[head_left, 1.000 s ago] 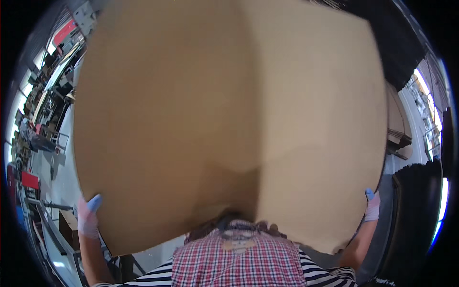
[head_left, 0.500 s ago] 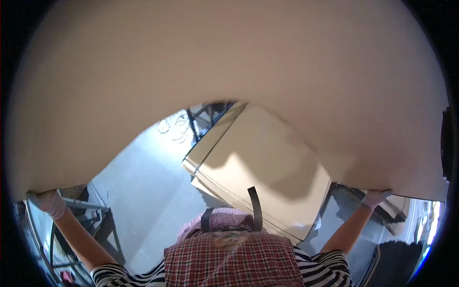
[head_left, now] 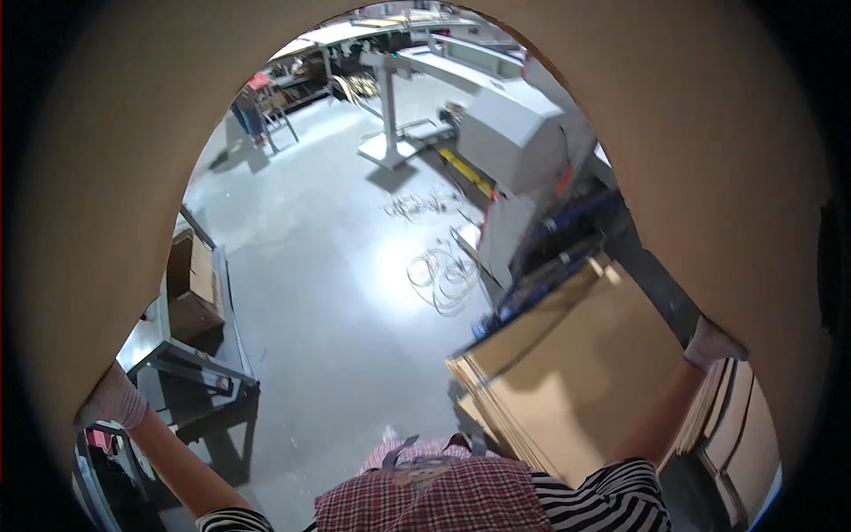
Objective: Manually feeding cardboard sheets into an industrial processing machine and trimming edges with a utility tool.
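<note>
A large brown cardboard sheet (head_left: 97,168) arches across the top and both sides of the view, very close. On its lower left edge is my left hand (head_left: 115,401), in a light knit glove, closed on the board. My right hand (head_left: 714,344), gloved the same way, grips the lower right edge with the arm stretched out. Fingertips of both hands are partly hidden against the sheet. Below the right arm lies a strapped stack of flat cardboard (head_left: 567,381), apart from the held sheet.
A grey machine (head_left: 514,133) stands ahead to the right. Coiled cables (head_left: 439,275) lie on the grey floor (head_left: 310,266). At left, a metal table (head_left: 168,341) stands by an open cardboard box (head_left: 195,288). Another person (head_left: 248,115) is far left. More strapped cardboard (head_left: 736,434) lies at right.
The sheet's arched lower edge has risen, uncovering the floor, machine and far tables. Both hands still hold it; the view has shifted, and the cardboard stack appears farther right.
</note>
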Available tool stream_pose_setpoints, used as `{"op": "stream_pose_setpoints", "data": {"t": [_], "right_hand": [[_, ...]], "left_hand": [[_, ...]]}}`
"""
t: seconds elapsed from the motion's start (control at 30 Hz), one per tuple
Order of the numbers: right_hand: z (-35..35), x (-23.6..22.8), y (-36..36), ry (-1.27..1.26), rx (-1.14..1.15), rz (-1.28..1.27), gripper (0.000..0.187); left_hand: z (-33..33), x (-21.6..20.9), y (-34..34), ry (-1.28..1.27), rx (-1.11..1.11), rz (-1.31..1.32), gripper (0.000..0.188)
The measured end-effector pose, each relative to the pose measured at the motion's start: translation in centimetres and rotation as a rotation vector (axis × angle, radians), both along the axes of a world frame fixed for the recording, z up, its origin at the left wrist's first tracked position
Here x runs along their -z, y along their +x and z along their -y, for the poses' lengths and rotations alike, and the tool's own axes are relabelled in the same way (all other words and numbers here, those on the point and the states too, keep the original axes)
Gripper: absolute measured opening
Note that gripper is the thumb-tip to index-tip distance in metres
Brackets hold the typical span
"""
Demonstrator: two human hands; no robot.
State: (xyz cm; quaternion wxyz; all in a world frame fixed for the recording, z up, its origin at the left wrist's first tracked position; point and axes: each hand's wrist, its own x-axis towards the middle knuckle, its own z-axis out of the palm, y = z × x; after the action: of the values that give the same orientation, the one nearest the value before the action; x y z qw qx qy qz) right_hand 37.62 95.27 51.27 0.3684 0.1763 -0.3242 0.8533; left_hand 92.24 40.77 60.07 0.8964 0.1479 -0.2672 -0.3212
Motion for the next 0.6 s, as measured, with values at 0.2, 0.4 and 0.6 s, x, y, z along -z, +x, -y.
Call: {"op": "stream_pose_setpoints", "data": {"t": [0.2,0.4,0.6], "right_hand": [[16.7,-2.4,-5.7,-0.064,-0.54,-0.329,0.112],[36.1,-3.4,-16.9,-0.007,-0.747,-0.468,0.113],[60.8,-4.6,-25.9,-0.14,-0.91,-0.426,0.113]], "left_hand": [[16.9,-4.0,0.9,-0.104,-0.015,-0.177,0.087],[30.5,-4.2,-3.2,-0.162,-0.014,-0.305,0.084],[47.1,-3.3,-8.3,-0.304,-0.109,-0.266,0.083]]}}
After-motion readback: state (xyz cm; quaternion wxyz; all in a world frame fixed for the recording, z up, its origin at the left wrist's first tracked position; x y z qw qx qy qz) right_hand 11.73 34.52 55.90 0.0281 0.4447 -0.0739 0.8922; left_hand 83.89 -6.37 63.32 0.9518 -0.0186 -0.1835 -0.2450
